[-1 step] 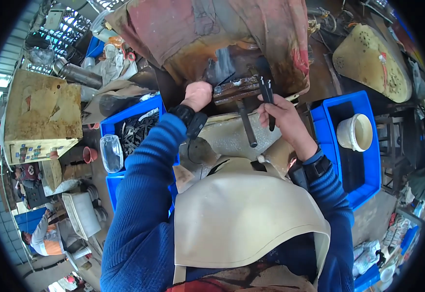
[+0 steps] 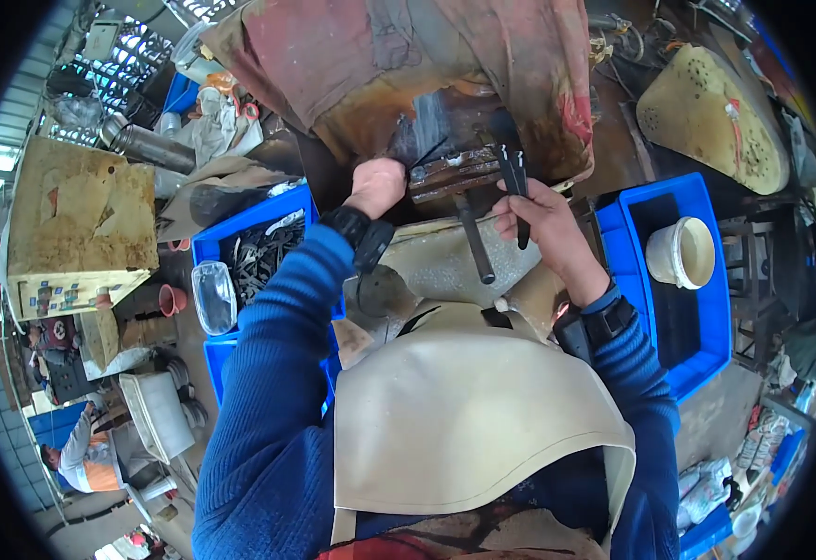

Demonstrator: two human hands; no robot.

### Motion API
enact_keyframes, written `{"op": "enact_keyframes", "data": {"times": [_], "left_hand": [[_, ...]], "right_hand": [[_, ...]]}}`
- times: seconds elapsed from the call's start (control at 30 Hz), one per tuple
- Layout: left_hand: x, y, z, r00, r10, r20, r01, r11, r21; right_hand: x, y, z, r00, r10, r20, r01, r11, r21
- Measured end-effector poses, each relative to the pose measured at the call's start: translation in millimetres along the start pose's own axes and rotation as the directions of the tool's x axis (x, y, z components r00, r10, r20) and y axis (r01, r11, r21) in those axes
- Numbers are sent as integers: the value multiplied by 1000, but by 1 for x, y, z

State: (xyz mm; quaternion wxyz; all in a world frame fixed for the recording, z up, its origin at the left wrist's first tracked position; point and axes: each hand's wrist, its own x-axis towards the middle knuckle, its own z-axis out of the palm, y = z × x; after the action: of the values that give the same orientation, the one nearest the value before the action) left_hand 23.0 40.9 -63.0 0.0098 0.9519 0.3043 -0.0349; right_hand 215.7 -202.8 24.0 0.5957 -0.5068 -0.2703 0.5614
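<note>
Left hand: my left hand (image 2: 376,185) sits just above the frame's centre, closed into a fist against the left end of the bench vise (image 2: 452,175); whatever it grips is hidden, so I cannot tell what it holds.
Right hand: my right hand (image 2: 550,222) lies right of centre, fingers wrapped around a dark flat tool (image 2: 517,191) that stands nearly upright, its upper end beside the right end of the vise.
Vise: rusty, seen from above at upper centre; its jaws run left to right and its handle bar (image 2: 475,239) slopes down toward me between my two hands.
Workbench: the rust-stained metal top (image 2: 352,65) fills the upper centre behind the vise.
Left crate: a blue crate (image 2: 231,235) at centre left holds dark metal parts (image 2: 263,257); a clear plastic container (image 2: 213,297) rests at its lower left corner.
Right crate: a second blue crate (image 2: 707,280) at centre right holds a cream bucket (image 2: 681,252).
Apron: a tan apron (image 2: 464,411) covers my front in the lower centre.
Perforated panel: a yellowed, hole-dotted panel (image 2: 707,121) lies at upper right.
Other person: someone in orange and grey (image 2: 86,457) crouches at lower left, well apart from my hands.
</note>
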Motion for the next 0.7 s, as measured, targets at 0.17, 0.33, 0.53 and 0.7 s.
{"op": "enact_keyframes", "data": {"times": [0.17,0.33,0.53,0.7], "left_hand": [[-29,7,-49,906,-77,-417,9,986,-164],[-44,57,-112,834,-38,-550,-107,967,-230],[-48,102,-111,884,60,-464,-129,985,-118],[-68,81,-117,919,107,-380,-198,957,-211]], "right_hand": [[20,1,5,979,55,-198,-43,997,68],[49,4,33,972,38,-230,21,969,248],[68,12,56,983,-48,-179,102,946,307],[58,9,54,982,-4,-186,73,928,365]]}}
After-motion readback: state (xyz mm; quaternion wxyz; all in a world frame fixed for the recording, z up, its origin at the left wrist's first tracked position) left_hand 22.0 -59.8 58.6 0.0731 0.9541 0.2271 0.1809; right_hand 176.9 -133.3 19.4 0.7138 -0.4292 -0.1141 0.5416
